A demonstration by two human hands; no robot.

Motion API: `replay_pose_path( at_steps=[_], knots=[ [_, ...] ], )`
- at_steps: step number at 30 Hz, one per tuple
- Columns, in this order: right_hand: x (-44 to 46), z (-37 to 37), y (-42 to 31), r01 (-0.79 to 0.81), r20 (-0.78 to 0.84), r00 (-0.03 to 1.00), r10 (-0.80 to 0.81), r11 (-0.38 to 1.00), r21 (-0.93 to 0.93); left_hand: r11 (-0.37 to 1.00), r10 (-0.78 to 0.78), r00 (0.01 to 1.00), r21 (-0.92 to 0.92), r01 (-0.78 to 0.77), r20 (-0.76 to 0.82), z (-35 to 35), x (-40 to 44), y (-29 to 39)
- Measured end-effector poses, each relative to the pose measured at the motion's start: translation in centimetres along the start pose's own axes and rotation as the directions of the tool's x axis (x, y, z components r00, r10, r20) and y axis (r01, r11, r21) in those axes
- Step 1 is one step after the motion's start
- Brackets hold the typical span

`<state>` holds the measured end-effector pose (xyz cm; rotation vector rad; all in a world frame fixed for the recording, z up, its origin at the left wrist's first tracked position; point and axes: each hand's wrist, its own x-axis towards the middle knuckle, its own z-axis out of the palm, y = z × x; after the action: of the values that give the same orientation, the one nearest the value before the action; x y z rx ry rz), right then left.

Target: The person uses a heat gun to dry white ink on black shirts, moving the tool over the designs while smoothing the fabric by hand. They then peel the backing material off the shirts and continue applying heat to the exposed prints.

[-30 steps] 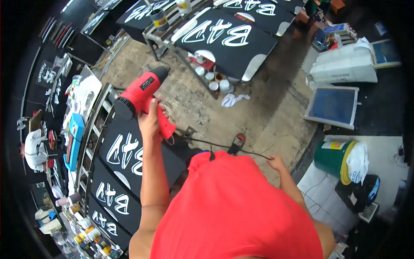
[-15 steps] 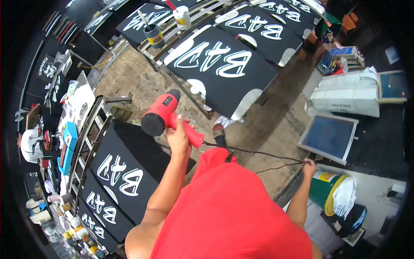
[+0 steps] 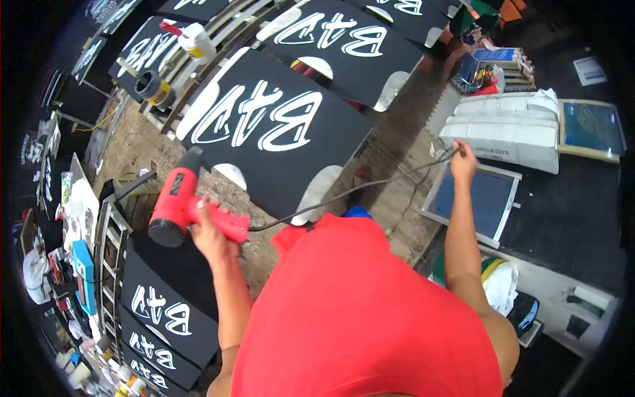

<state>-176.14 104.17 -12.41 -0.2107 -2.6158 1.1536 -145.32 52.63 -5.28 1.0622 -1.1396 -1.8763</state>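
Observation:
My left hand is wrapped round the handle of a red heat gun, whose dark nozzle points up toward the printed panels. From the handle's end a black power cord runs across in front of my body. At the right, my right hand is closed on that cord and holds it raised. The nearest black fabric panel, with white brush-style lettering, lies just beyond the heat gun. My fingers hide part of the gun's handle.
More lettered black panels lie along the racks ahead and at lower left. Two tubs, one dark and one white, stand on the far rack. To the right are a framed screen, a white wrapped package and a bucket.
The view has shifted, with the near panel now lower and further left. My left hand has carried the heat gun left. My right hand has risen, drawing the cord up with it.

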Motion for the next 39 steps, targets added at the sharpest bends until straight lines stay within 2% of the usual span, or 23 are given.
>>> replay_pose_path(
  at_steps=[4,6,8,10,12,13,16,17,18,20,22,23,24,25,26,28,29,30,32,36,38,39],
  knots=[
    [5.7,3.9,0.5,0.072,0.128,0.988,-0.084,0.993,0.094,0.999,0.024,0.995,0.049,-0.019,-0.096,1.5,-1.6,-1.3],
    [7.3,5.1,1.4,0.190,0.243,0.955,-0.172,0.980,-0.052,0.998,0.053,0.987,0.042,-0.047,-0.153,3.7,-3.5,-1.2],
    [9.3,5.6,3.4,0.315,0.446,0.845,-0.296,0.949,0.033,0.992,0.103,0.979,0.096,-0.086,-0.179,6.1,-5.6,-0.6],
    [10.9,6.9,6.3,0.254,0.695,0.684,-0.224,0.965,0.061,0.986,0.139,0.961,0.119,-0.113,-0.241,7.9,-7.0,0.1],
    [11.8,8.6,7.0,0.329,0.805,0.577,-0.134,0.941,-0.079,0.981,0.133,0.967,0.167,-0.097,-0.219,9.2,-8.3,1.3],
    [11.9,9.7,6.7,0.290,0.827,0.539,-0.163,0.957,0.000,0.990,0.107,0.969,0.111,-0.084,-0.222,10.0,-9.0,2.3],
    [12.9,12.8,3.1,0.287,0.881,0.439,-0.176,0.957,0.047,0.992,0.120,0.962,0.005,-0.122,-0.247,12.1,-11.3,5.1],
    [13.0,13.5,1.1,0.319,0.871,0.414,-0.263,0.939,0.131,0.992,0.123,0.954,-0.001,-0.128,-0.272,12.6,-11.8,5.9],
    [13.2,14.6,-0.7,0.327,0.873,0.402,-0.277,0.934,0.146,0.990,0.135,0.949,-0.002,-0.141,-0.286,12.8,-11.8,6.3],
    [13.5,16.8,-3.7,0.394,0.860,0.347,-0.374,0.890,0.228,0.984,0.177,0.949,0.039,-0.173,-0.262,12.8,-11.5,6.9],
    [13.4,19.1,-6.6,0.415,0.849,0.343,-0.403,0.875,0.248,0.976,0.210,0.940,0.105,-0.188,-0.269,12.8,-10.2,7.9],
    [13.4,20.0,-8.3,0.429,0.847,0.354,-0.396,0.874,0.229,0.954,0.222,0.947,0.251,-0.162,-0.233,12.4,-9.4,8.4],
    [13.6,20.7,-9.7,0.446,0.845,0.366,-0.391,0.870,0.209,0.911,0.228,0.954,0.389,-0.137,-0.197,12.0,-8.5,9.0],
    [13.8,21.5,-10.7,0.456,0.839,0.368,-0.401,0.864,0.213,0.859,0.146,0.961,0.511,-0.005,-0.236,11.1,-7.4,9.7],
    [13.9,22.6,-11.7,0.488,0.834,0.368,-0.412,0.849,0.204,0.865,0.157,0.959,0.502,-0.018,-0.237,10.7,-6.2,10.0],
    [13.9,25.6,-12.8,0.521,0.828,0.357,-0.432,0.828,0.207,0.707,0.232,0.972,0.691,-0.152,-0.023,9.3,-3.6,10.1],
    [14.0,27.4,-13.0,0.603,0.800,0.317,-0.510,0.759,0.245,0.577,0.245,0.968,0.795,-0.187,0.050,7.5,-1.7,10.2],
    [13.9,28.9,-13.4,0.677,0.771,0.267,-0.578,0.682,0.277,0.357,0.411,0.881,0.849,-0.390,0.232,7.7,0.0,10.4],
    [13.4,31.3,-16.1,0.703,0.801,0.233,-0.552,0.664,0.253,0.104,0.274,0.938,0.963,-0.248,0.212,9.0,3.0,12.0],
    [13.0,38.3,-18.9,0.752,0.816,0.216,-0.536,0.625,0.212,0.002,0.244,0.929,0.957,-0.289,0.280,9.6,10.3,11.9],
    [13.3,41.6,-19.0,0.753,0.855,0.216,-0.472,0.637,0.162,0.006,0.230,0.909,0.934,-0.358,0.347,11.0,12.3,12.5],
    [14.0,44.2,-17.6,0.754,0.856,0.204,-0.475,0.633,0.172,-0.003,0.181,0.930,0.946,-0.324,0.319,10.9,14.0,12.5]
  ],
)
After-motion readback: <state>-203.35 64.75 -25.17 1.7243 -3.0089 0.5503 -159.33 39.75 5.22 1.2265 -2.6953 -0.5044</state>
